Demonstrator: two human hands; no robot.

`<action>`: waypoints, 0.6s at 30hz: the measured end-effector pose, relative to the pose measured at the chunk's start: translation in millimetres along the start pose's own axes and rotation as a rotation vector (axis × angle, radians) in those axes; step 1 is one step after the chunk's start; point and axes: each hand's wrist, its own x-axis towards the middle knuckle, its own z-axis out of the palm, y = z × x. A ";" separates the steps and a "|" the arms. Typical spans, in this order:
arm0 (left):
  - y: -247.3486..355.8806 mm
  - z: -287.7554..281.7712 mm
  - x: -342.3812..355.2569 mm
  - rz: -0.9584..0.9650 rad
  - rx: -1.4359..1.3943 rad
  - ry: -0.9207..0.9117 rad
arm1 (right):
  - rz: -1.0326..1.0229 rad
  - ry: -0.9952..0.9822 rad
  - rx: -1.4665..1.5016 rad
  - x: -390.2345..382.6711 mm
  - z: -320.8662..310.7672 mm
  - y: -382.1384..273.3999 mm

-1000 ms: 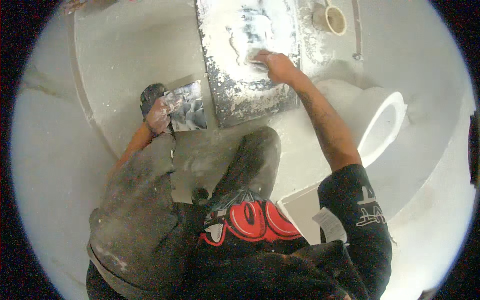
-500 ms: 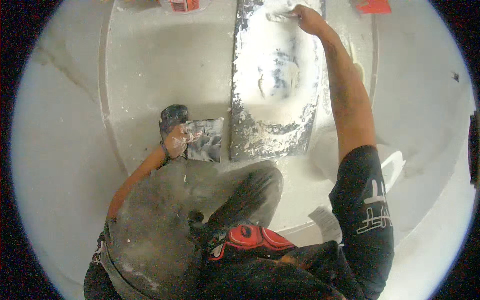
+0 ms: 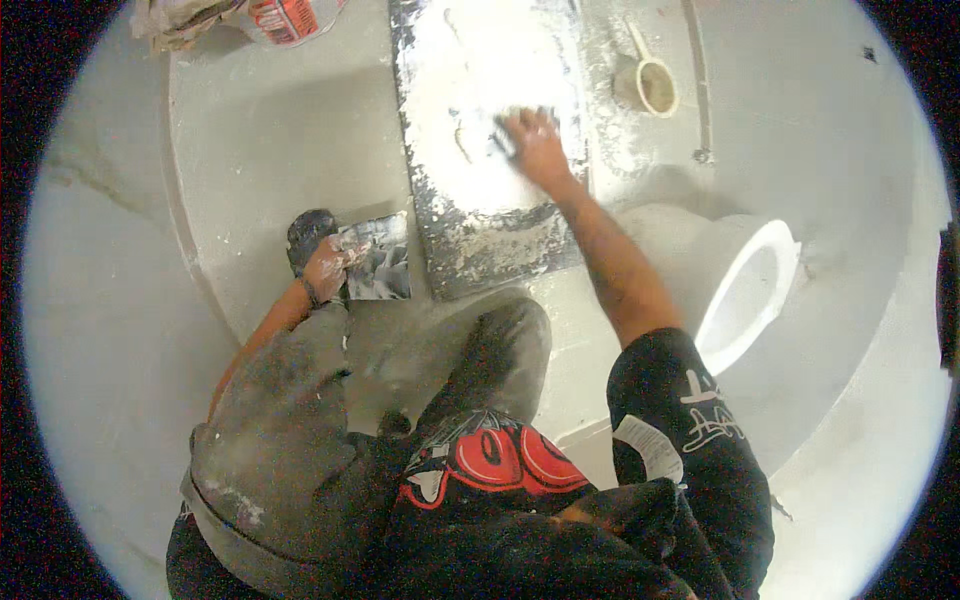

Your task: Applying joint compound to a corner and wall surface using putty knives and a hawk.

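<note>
A long dark board (image 3: 500, 258), thickly coated with white plaster-like paste, lies on the floor in front of me. Over its middle is my right hand (image 3: 537, 147), fingers curled round a flat scraper (image 3: 506, 136) whose dark edge is blurred by motion. To the left of the board, my left hand (image 3: 325, 268) grips a square dark plate (image 3: 383, 262) smeared with white, keeping it beside my dark shoe (image 3: 308, 232). The part of the plate under my fingers is hidden.
Right of the board sits a pale dipper (image 3: 655, 88) with a long handle. A white bucket (image 3: 745, 300) shows its open rim nearer my right arm. Paper bags with red print (image 3: 285, 20) lie at the far left. White splatter marks the floor.
My right hand has come back toward me from the board's far end to its middle. The view has shifted, bringing the dipper and bucket out from behind my arm. My left hand keeps its plate.
</note>
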 end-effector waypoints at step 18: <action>-2.4 -12.5 -11.6 -0.093 -0.020 0.063 | -0.137 -0.349 0.267 245.2 -45.4 66.6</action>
